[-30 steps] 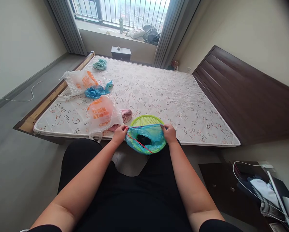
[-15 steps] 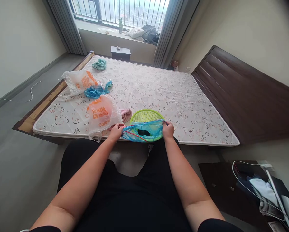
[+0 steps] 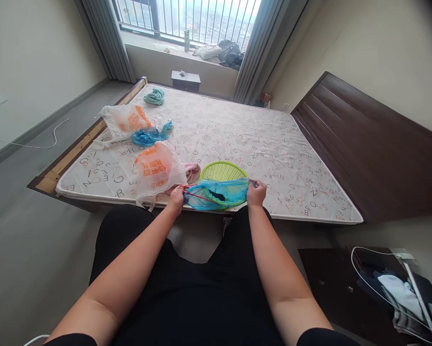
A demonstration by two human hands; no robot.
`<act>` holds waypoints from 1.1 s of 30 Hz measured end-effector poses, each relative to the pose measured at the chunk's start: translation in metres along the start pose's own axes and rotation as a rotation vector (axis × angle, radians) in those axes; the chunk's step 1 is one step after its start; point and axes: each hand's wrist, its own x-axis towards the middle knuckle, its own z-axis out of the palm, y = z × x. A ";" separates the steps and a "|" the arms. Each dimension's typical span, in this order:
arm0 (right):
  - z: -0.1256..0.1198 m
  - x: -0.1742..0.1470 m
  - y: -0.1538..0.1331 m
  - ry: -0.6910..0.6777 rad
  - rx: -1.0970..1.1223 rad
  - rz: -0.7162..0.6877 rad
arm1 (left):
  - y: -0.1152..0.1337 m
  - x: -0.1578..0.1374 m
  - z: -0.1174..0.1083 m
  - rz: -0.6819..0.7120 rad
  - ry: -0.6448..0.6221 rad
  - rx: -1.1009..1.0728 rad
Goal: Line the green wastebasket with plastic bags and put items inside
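Stretched between my hands is a blue plastic bag (image 3: 234,190) with a red drawstring. My left hand (image 3: 176,198) grips the drawstring end of it, fingers closed. At the other end my right hand (image 3: 256,192) pinches the bag's edge. Something black (image 3: 216,195) shows through the bag's opening; I cannot make out what it is. Behind and under the bag stands a green plastic basket (image 3: 223,169) at the mattress's near edge. Left of the basket lies a pink cloth (image 3: 192,173), partly covered by a white plastic bag with orange print (image 3: 154,168).
The mattress (image 3: 281,168) spreads ahead, edged by a wooden bed frame (image 3: 89,137) on the left and a dark headboard (image 3: 378,149) on the right. Farther left lie another printed bag (image 3: 124,120), a crumpled blue bag (image 3: 146,136) and a teal cloth (image 3: 154,96). A nightstand (image 3: 320,274) stands at right.
The blue bag's mouth has narrowed, with the red string pulled more to the left. My hands stay on its two ends. The whole view has shifted slightly.
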 end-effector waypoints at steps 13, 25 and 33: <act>-0.017 0.004 0.004 0.068 0.203 0.051 | 0.015 -0.002 -0.001 -0.027 0.081 -0.013; -0.022 0.016 0.005 -0.281 0.923 0.397 | 0.026 -0.004 -0.005 0.141 0.139 -0.066; -0.052 0.018 0.004 -0.509 0.956 0.307 | 0.034 -0.004 -0.002 0.148 0.133 -0.009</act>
